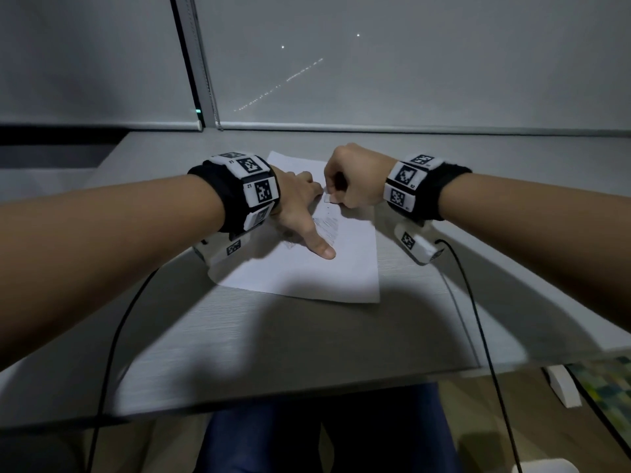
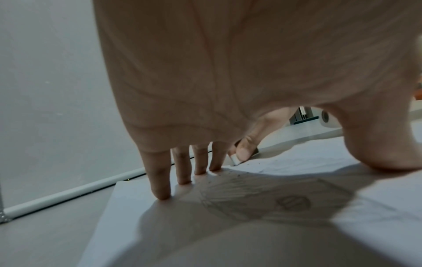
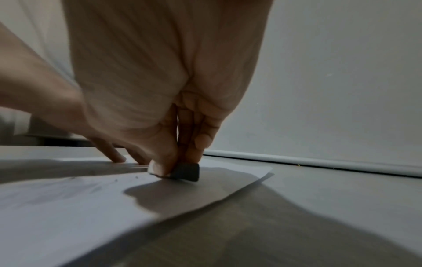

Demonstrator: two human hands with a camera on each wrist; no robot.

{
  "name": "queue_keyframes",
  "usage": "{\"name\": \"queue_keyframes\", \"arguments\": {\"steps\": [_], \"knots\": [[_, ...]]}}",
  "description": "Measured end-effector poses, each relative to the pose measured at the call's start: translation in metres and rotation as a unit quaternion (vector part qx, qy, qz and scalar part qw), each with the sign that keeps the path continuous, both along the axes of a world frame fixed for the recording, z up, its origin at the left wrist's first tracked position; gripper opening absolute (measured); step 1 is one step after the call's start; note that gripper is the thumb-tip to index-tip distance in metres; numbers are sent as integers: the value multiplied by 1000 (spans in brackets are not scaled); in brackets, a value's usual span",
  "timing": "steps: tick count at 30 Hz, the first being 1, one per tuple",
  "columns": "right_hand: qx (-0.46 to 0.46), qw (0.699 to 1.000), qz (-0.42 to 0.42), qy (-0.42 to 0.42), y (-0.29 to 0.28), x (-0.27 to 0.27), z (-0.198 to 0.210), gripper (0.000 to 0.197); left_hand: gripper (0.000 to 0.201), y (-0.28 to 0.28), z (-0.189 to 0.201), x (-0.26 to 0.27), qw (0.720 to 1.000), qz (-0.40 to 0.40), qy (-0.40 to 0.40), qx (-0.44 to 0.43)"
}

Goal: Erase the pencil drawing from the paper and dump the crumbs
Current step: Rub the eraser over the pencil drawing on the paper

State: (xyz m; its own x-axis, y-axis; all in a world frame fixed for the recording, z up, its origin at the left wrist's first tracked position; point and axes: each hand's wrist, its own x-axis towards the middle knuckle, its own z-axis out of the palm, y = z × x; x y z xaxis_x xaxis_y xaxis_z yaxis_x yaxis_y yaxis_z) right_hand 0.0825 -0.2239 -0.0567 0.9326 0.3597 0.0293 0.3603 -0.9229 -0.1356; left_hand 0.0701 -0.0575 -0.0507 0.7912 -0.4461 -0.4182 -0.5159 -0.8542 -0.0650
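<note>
Left hand [image 1: 296, 203]: at about 9 o'clock of the sheet's middle, spread flat, fingers straight, holding nothing; the four fingertips [image 2: 162, 194] and the thumb press down on the paper.
Paper [image 1: 307, 274]: a white sheet lying flat on the grey table [image 1: 307, 343], slightly askew, near the table's far edge at 12 o'clock.
Pencil drawing [image 2: 269, 200]: faint grey shading with an outline, between the left thumb and fingers, under the palm's shadow.
Crumbs [image 2: 219, 178]: small dark specks scattered on the sheet, from the fingertips toward the eraser.
Eraser [image 3: 185, 171]: a small block, its lower edge touching the paper at about 1 o'clock of the drawing, just beside the left index fingertip.
Right hand [image 1: 355, 180]: curled into a tight grip, thumb and fingers pinching the eraser from above.
Cables [image 1: 478, 319]: black leads trailing from both wrist units over the table's near edge at 6 o'clock.
</note>
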Motion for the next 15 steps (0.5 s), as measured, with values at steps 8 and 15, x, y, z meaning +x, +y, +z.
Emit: {"name": "queue_keyframes", "arguments": {"steps": [8,15], "knots": [[-10,997,44,57,-3,-17,5,9,158,0,-4,3,1000,-8,0,1],[-27,998,42,31,0,-16,2,13,158,-1,-2,1,1000,-3,-5,4]]}}
